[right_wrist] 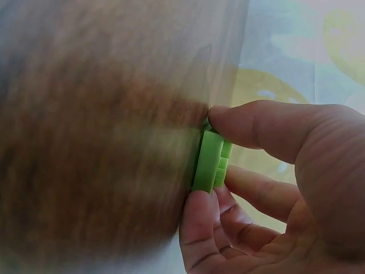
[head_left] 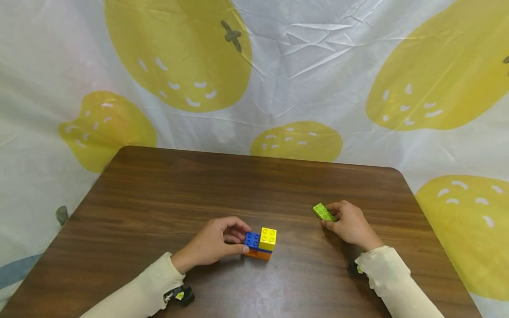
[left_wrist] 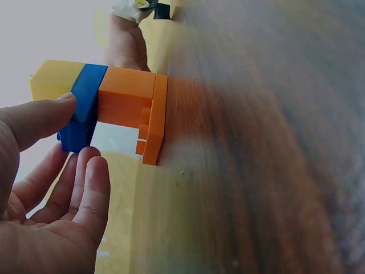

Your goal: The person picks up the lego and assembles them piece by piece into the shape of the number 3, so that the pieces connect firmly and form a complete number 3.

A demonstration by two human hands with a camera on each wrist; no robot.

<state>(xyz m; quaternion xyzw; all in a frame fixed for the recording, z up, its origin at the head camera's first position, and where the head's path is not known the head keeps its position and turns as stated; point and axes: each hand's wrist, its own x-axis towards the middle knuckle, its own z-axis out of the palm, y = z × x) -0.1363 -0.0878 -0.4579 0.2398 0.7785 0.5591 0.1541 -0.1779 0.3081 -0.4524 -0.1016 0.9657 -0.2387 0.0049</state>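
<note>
A small stack of toy building blocks stands on the brown table [head_left: 191, 190], left of my right hand. It has orange pieces [left_wrist: 126, 94] at the bottom, a blue block [head_left: 252, 239] across them and a yellow block [head_left: 268, 236] on top at one end. My left hand [head_left: 214, 243] holds the blue block, thumb on one side and fingers by the other. Farther back and to the right, a flat lime-green block [head_left: 323, 212] with studs lies on the tabletop. Thumb and fingers of my right hand [head_left: 351, 224] pinch it at its ends, as the right wrist view shows.
Behind the table hangs a white cloth [head_left: 222, 128] printed with large yellow fruit. The table's far edge runs along its foot. A dark wrist device [head_left: 180, 295] sits under the left sleeve, and another [head_left: 355, 267] under the right.
</note>
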